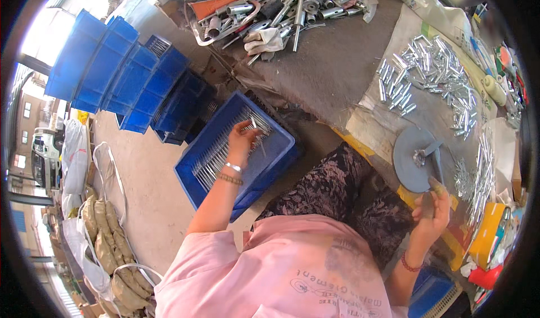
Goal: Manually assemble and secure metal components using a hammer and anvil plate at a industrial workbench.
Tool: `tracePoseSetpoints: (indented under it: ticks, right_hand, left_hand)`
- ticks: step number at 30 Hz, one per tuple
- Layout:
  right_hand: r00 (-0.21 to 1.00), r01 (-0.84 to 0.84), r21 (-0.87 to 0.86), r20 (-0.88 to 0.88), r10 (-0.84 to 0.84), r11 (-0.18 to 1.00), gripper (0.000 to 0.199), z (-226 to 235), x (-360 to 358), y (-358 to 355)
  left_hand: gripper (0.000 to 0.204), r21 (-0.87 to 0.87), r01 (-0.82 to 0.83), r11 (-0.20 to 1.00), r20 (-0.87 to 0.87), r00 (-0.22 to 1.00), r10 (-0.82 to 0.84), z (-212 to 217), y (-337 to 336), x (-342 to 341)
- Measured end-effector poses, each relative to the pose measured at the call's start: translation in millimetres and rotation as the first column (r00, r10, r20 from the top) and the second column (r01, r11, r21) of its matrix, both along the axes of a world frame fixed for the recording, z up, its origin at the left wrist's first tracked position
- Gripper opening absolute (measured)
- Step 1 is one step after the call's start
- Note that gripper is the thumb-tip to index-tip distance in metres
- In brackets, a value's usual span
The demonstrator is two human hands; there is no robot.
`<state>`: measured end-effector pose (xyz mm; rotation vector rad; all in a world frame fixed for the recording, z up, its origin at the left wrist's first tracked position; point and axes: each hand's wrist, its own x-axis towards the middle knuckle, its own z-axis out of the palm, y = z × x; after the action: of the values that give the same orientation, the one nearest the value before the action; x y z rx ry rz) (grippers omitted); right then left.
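Observation:
My left hand (242, 142) reaches into a blue plastic crate (185, 174). Its fingers are pinched on a short, shiny metal rod, right over a long row of similar metal rods (211, 163) lying side by side in the crate. On the right, my right hand (432, 210) is raised palm up, its fingers loosely bent and apart, with a dark grey patch showing on it. I see nothing held in it. Just beyond its fingertips a round grey disc (406, 157) lies at the bench edge, with a flat grey strip and small metal parts on it.
Stacked blue crates (135, 76) stand at the left. Many short metal tubes (433, 70) lie on a pale sheet, with long thin rods (482, 171) nearer. Metal tools and parts (298, 8) crowd the far bench. A yellow box (488, 236) sits at the right; brown-tan bundles (104, 233) lie lower left.

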<state>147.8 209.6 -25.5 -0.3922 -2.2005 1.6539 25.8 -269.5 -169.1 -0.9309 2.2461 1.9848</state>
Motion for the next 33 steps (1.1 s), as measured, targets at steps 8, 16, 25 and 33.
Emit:
tracePoseSetpoints:
  ticks: [8, 16, 25, 33]
  right_hand:
    - [0.999, 0.040, 0.062, -0.009, -0.040, 0.997, 0.026, -5.6, -2.6, -3.8]
    - [0.996, 0.081, 0.051, -0.027, -0.080, 0.995, 0.026, -0.2, 0.0, -7.1]
    - [0.998, -0.059, -0.071, 0.003, 0.059, 0.996, 0.020, 7.2, 0.2, -10.8]
    - [0.995, -0.096, -0.085, -0.045, 0.092, 0.992, 0.019, 14.6, -8.2, -2.9]
  left_hand:
    - [0.054, -0.245, -0.123, 0.962, 0.059, 0.988, 0.141, -121.9, -102.0, -75.2]
    - [0.048, -0.707, 0.018, 0.707, 0.066, 0.997, 0.041, -158.4, -133.6, -99.6]
    - [0.023, -0.186, -0.281, 0.942, -0.578, 0.807, 0.126, -37.0, -64.0, -110.9]
    - [0.017, -0.705, 0.198, 0.681, -0.577, 0.398, -0.713, 200.9, 178.7, -108.0]
